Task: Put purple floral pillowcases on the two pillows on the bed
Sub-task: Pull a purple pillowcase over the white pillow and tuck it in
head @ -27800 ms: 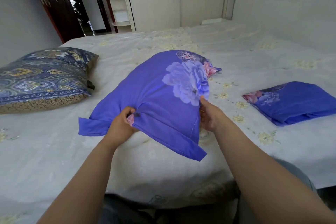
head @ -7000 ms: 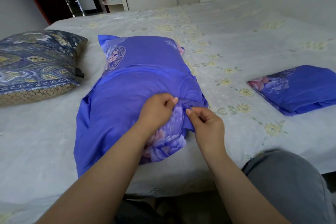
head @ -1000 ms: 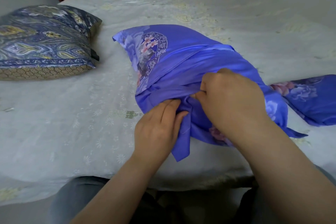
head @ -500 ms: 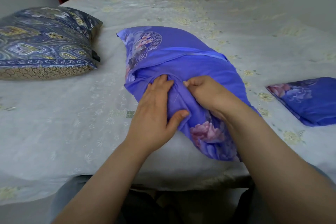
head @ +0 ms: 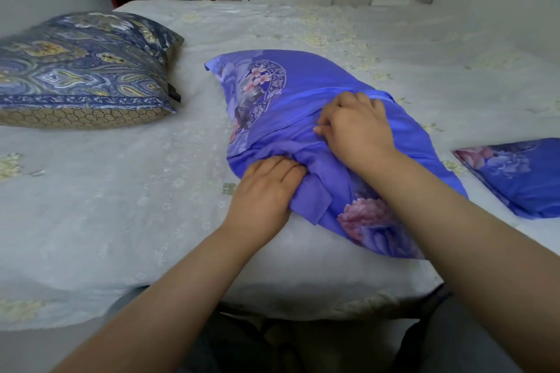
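1. My left hand (head: 266,191) was clenched on a bunch of loose flap (head: 312,194) at the near end of the purple case (head: 306,91). My right hand (head: 356,127) pressed knuckles-up on the case just past it, fingers curled at the overlap; I couldn't tell if it pinched cloth or only pushed.
2. Risk: the flap was wadded, not flat. Tucked like that, it would likely leave a lump or pop out.
3. Risk: the cased pillow lay at the near bed (head: 121,191) edge. A hard shove could slide it off.
4. Risk: pulling with the left against the right could twist the case on the pillow.
5. Spare case (head: 521,172) lay folded to the right, patterned pillow (head: 81,76) far left, not yet cased.
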A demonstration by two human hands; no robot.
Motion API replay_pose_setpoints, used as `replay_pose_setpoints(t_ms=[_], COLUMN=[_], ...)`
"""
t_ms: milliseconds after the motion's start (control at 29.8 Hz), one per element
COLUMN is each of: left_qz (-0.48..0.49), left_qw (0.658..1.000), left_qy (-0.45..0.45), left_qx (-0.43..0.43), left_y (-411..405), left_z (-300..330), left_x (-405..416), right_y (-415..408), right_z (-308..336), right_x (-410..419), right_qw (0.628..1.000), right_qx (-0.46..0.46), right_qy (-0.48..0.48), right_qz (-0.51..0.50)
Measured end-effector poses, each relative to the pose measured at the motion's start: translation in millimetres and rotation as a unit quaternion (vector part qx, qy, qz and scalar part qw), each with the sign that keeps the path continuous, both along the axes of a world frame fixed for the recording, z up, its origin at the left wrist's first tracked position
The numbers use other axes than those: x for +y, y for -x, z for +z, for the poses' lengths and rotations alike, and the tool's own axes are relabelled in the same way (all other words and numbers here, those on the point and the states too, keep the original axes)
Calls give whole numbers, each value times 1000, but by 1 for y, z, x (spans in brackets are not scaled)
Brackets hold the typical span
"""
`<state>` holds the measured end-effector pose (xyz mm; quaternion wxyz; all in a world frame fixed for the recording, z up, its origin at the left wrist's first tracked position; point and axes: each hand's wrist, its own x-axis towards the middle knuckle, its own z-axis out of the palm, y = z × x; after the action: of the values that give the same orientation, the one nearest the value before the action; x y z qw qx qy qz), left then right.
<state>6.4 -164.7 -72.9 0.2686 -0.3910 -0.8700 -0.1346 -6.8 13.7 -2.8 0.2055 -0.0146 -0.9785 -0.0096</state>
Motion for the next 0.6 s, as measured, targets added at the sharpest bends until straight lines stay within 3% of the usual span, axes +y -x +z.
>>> replay_pose_setpoints(t_ms=[134, 201, 336, 403, 504, 604], left_qz=[-8, -16, -35, -49, -87, -109], left_qw=[999, 997, 995, 994, 990, 977], left_qy=[25, 38, 48, 59, 100, 184], left_qx=[48, 65, 82, 72, 50, -7], left_y=[-5, -11, -18, -20, -17, -14], left_z=[3, 5, 9, 8, 6, -1], left_x=[-3, -4, -21, -32, -46, -66], right_y=[7, 16, 35, 42, 47, 40], right_z=[21, 31, 28, 22, 6, -1], right_x=[-7, -11, -5, 5, 13, 18], right_qw=[985, 981, 996, 993, 996, 999], right_qx=[67, 69, 57, 52, 31, -3], right_qy=[145, 171, -27, -77, -56, 30], right_qz=[59, 54, 65, 76, 59, 36])
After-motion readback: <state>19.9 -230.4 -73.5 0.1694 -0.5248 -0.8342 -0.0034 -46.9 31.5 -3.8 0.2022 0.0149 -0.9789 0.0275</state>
